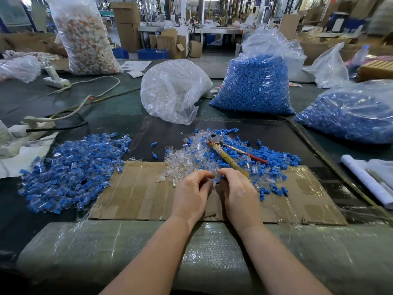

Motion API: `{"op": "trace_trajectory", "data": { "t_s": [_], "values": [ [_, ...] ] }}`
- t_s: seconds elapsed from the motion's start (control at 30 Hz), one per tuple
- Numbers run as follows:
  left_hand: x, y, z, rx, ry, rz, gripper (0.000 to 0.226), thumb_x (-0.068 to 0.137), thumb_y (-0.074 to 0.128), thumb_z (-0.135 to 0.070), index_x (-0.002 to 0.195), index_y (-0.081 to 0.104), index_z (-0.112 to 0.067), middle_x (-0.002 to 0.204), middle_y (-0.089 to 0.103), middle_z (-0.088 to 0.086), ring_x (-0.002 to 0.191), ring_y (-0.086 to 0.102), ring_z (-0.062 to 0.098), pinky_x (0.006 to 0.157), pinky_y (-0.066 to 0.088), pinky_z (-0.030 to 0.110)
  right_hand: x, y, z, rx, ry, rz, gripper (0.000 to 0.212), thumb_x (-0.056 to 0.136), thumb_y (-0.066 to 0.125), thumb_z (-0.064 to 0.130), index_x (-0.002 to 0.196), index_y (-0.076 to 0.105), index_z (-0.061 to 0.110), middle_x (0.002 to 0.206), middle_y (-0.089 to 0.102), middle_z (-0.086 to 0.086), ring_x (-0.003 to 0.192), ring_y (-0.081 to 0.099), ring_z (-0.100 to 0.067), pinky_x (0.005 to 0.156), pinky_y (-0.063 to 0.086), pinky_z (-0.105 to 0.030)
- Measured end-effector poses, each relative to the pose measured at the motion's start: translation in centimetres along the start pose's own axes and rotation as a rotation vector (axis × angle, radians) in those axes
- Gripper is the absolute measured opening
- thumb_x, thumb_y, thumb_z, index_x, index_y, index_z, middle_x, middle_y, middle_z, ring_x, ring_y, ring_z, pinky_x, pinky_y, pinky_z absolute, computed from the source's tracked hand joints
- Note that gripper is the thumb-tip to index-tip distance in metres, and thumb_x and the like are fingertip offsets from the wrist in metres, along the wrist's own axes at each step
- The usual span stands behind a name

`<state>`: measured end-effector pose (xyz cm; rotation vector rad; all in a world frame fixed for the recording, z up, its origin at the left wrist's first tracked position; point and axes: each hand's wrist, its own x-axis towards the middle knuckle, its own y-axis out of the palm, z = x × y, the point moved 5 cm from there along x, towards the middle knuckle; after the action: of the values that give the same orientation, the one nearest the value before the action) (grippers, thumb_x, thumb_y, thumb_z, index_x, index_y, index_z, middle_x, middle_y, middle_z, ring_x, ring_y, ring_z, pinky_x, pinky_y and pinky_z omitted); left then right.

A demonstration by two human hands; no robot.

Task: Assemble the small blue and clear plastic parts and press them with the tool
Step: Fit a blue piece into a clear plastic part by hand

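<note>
A matt brown cardboard sheet, patched with glossy tape, was laid on the table, which was covered in dark matt material. The clear parts and blue parts were seen as smooth plastic. The tool showed bare metal jaws and one cloth-wrapped handle. Crinkled glossy film formed the bags.

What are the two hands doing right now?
Left hand: fingers pinch a small clear plastic part.
Right hand: fingers pinch a small blue plastic part.
</note>
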<state>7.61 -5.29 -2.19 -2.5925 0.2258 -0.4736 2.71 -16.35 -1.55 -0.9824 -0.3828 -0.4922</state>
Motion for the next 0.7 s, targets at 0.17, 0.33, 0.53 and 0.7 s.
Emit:
{"op": "trace_trajectory", "data": {
  "t_s": [0.17, 0.33, 0.53, 0.7],
  "values": [
    [0.06, 0.06, 0.26, -0.071, -0.047, 0.000, 0.011, 0.087, 0.063, -0.013, 0.095, 0.069, -0.019, 0.086, 0.068, -0.005, 0.081, 0.062, 0.007, 0.079, 0.049, 0.017, 0.07, -0.44, -0.62, 0.136, 0.049, -0.038, 0.008, 0.089, 0.061, 0.009, 0.093, 0.068, 0.010, 0.084, 0.069, -0.002, 0.075, 0.064, -0.018, 0.071, 0.054, -0.038],
    [0.08, 0.16, 0.56, -0.116, -0.079, 0.014, 0.013, 0.088, 0.062, -0.012, 0.093, 0.068, -0.021, 0.080, 0.067, -0.009, 0.075, 0.061, -0.001, 0.073, 0.048, 0.010, 0.04, -0.58, -0.66, 0.194, 0.066, -0.047, 0.008, 0.089, 0.061, 0.011, 0.091, 0.068, 0.011, 0.080, 0.069, 0.001, 0.071, 0.063, -0.015, 0.068, 0.054, -0.037],
    [0.13, 0.19, 0.94, -0.188, -0.132, 0.022, 0.019, 0.087, 0.062, -0.009, 0.089, 0.065, -0.028, 0.082, 0.068, -0.008, 0.080, 0.065, 0.005, 0.078, 0.052, 0.018, 0.02, -0.08, -0.53, 0.039, 0.045, 0.003, 0.013, 0.091, 0.058, 0.026, 0.082, 0.062, 0.017, 0.073, 0.063, 0.007, 0.068, 0.057, -0.013, 0.064, 0.049, -0.034],
    [0.02, 0.22, 0.95, -0.234, -0.134, 0.032, 0.019, 0.085, 0.064, -0.006, 0.085, 0.065, -0.025, 0.083, 0.070, -0.001, 0.081, 0.066, 0.011, 0.082, 0.054, 0.029, -0.02, 0.15, -0.49, -0.038, 0.037, 0.006, 0.015, 0.089, 0.061, 0.027, 0.077, 0.060, 0.017, 0.066, 0.060, 0.006, 0.062, 0.055, -0.015, 0.056, 0.037, -0.027]
  ]
}}
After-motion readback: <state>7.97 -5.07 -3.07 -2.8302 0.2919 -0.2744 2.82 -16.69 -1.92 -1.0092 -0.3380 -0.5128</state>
